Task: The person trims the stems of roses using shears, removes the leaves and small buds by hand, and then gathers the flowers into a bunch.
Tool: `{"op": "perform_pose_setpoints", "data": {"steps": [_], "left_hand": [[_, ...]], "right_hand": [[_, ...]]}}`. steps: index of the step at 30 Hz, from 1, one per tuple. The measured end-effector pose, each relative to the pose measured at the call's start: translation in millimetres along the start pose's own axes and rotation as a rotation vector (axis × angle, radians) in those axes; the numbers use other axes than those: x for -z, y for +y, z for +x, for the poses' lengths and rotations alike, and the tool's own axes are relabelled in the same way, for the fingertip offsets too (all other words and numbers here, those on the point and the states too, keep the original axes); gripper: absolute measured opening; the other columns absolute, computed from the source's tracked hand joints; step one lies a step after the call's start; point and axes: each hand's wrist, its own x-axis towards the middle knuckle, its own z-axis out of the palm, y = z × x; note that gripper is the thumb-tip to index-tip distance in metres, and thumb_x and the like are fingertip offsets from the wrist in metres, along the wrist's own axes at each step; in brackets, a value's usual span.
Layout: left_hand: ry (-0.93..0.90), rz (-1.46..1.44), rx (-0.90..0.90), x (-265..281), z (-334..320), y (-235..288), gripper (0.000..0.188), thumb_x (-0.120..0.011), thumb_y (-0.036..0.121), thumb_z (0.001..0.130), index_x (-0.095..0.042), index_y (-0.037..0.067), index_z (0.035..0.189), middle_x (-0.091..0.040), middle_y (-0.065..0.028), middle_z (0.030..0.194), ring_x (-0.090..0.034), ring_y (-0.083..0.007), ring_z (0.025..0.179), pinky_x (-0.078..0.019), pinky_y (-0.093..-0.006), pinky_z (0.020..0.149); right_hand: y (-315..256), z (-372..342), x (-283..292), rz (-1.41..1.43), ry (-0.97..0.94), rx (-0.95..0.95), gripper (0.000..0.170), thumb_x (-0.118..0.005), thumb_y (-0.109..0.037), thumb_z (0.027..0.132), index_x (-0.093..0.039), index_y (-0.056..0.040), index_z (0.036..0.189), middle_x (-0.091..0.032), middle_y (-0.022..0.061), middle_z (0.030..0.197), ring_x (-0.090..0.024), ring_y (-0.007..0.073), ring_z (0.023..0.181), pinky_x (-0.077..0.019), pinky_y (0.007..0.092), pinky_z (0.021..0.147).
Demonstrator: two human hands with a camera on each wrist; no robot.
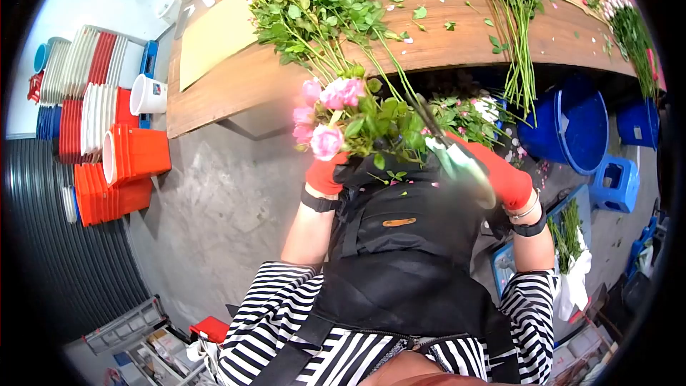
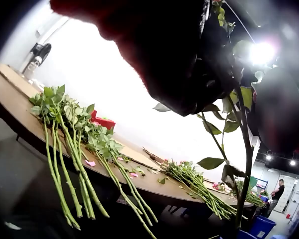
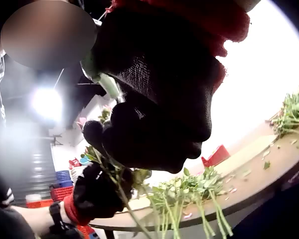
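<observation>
My left hand (image 1: 326, 174), in a red glove with a dark palm, grips a rose stem (image 2: 245, 164) in front of the apron. Pink roses (image 1: 333, 111) with green leaves spread above that hand. Just right of them my right hand (image 1: 502, 174), gloved alike, holds pruning shears (image 1: 461, 168) with pale green handles, blurred in the head view. Their dark blades point up and left beside the leaves. In the right wrist view the dark glove palm (image 3: 154, 94) covers most of the handle, and the stem slants down below it.
Ahead stands a wooden table (image 1: 443, 36) bearing rose bunches (image 1: 307, 14) with stems over its edge. Blue buckets (image 1: 572, 129) and a blue stool (image 1: 614, 184) are at the right. Orange buckets (image 1: 136, 154) stack at the left. Cut stems (image 1: 568, 232) lie near my right elbow.
</observation>
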Motion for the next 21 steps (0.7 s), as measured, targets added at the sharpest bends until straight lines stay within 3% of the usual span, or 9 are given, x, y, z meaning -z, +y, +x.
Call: {"op": "perform_pose_setpoints", "data": {"steps": [1, 3, 4, 5, 6, 10, 13, 16, 21], "left_hand": [[0.023, -0.121, -0.036, 12, 1, -21, 0.045, -0.053, 0.011, 0.095, -0.046, 0.005, 0.138, -0.057, -0.0097, 0.131, -0.057, -0.0184, 0.116, -0.0478, -0.0325, 0.096], [0.056, 0.177, 0.068, 8, 5, -2, 0.039, -0.049, 0.022, 0.100, -0.048, 0.004, 0.135, -0.058, -0.0102, 0.126, -0.058, -0.0210, 0.112, -0.0481, -0.0350, 0.096], [0.102, -0.247, 0.136, 17, 6, -24, 0.039, -0.052, 0.022, 0.099, -0.050, 0.002, 0.132, -0.059, -0.0105, 0.124, -0.058, -0.0206, 0.111, -0.0480, -0.0351, 0.096], [0.116, -0.359, 0.150, 18, 4, -31, 0.039, -0.053, 0.025, 0.098, -0.052, 0.001, 0.129, -0.060, -0.0108, 0.121, -0.059, -0.0205, 0.108, -0.0488, -0.0344, 0.094], [0.132, -0.471, 0.163, 15, 5, -31, 0.040, -0.054, 0.028, 0.098, -0.054, 0.000, 0.125, -0.061, -0.0110, 0.117, -0.060, -0.0203, 0.105, -0.0497, -0.0336, 0.092], [0.185, -0.717, 0.206, 5, 10, -18, 0.039, -0.054, 0.029, 0.098, -0.056, -0.002, 0.120, -0.063, -0.0116, 0.112, -0.061, -0.0200, 0.099, -0.0509, -0.0326, 0.088], [0.168, -0.636, 0.198, -6, 12, 1, 0.037, -0.053, 0.028, 0.098, -0.057, -0.002, 0.119, -0.063, -0.0118, 0.110, -0.061, -0.0199, 0.097, -0.0512, -0.0323, 0.085], [0.126, -0.496, 0.181, -18, 14, 18, 0.035, -0.052, 0.026, 0.098, -0.057, -0.003, 0.117, -0.063, -0.0121, 0.109, -0.061, -0.0198, 0.095, -0.0515, -0.0321, 0.083], [0.034, -0.346, 0.103, -26, 19, 27, 0.032, -0.051, 0.023, 0.098, -0.058, -0.003, 0.115, -0.064, -0.0125, 0.106, -0.061, -0.0196, 0.092, -0.0519, -0.0319, 0.080]], "right_hand": [[-14, 3, 2, -0.102, -0.001, 0.025, 0.073, -0.072, -0.019, 0.075, -0.043, -0.0053, 0.141, -0.068, 0.0128, 0.096, -0.066, 0.0281, 0.086, -0.0489, 0.0378, 0.074], [-29, 5, 0, -0.272, 0.008, 0.073, 0.068, -0.073, -0.021, 0.074, -0.047, -0.0076, 0.136, -0.068, 0.0169, 0.097, -0.066, 0.0338, 0.087, -0.0489, 0.0398, 0.073], [-32, 6, -2, -0.342, 0.021, 0.097, 0.064, -0.073, -0.021, 0.074, -0.049, -0.0086, 0.133, -0.067, 0.0179, 0.095, -0.065, 0.0358, 0.086, -0.0489, 0.0402, 0.072], [-37, 7, -4, -0.410, 0.036, 0.120, 0.060, -0.073, -0.022, 0.075, -0.051, -0.0097, 0.129, -0.066, 0.0189, 0.094, -0.064, 0.0378, 0.085, -0.0488, 0.0406, 0.071], [-47, 10, -5, -0.412, 0.004, 0.088, 0.048, -0.074, -0.023, 0.075, -0.054, -0.0099, 0.117, -0.067, 0.0171, 0.089, -0.064, 0.0392, 0.083, -0.0485, 0.0429, 0.068], [-62, 10, -7, -0.459, 0.048, 0.195, 0.044, -0.074, -0.026, 0.076, -0.054, -0.0098, 0.112, -0.067, 0.0165, 0.087, -0.064, 0.0399, 0.082, -0.0484, 0.0442, 0.067], [-74, 10, -1, -0.465, -0.126, -0.018, 0.056, -0.066, -0.015, 0.082, -0.053, -0.0011, 0.135, -0.065, 0.0138, 0.110, -0.059, 0.0317, 0.097, -0.0468, 0.0367, 0.085], [-60, 13, -3, -0.323, -0.037, 0.165, 0.046, -0.072, -0.024, 0.076, -0.053, -0.0080, 0.115, -0.067, 0.0176, 0.087, -0.064, 0.0388, 0.082, -0.0485, 0.0426, 0.069], [-39, 19, -2, -0.228, -0.089, 0.072, 0.057, -0.071, -0.021, 0.075, -0.049, -0.0073, 0.126, -0.067, 0.0166, 0.084, -0.066, 0.0331, 0.080, -0.0492, 0.0390, 0.071]]}}
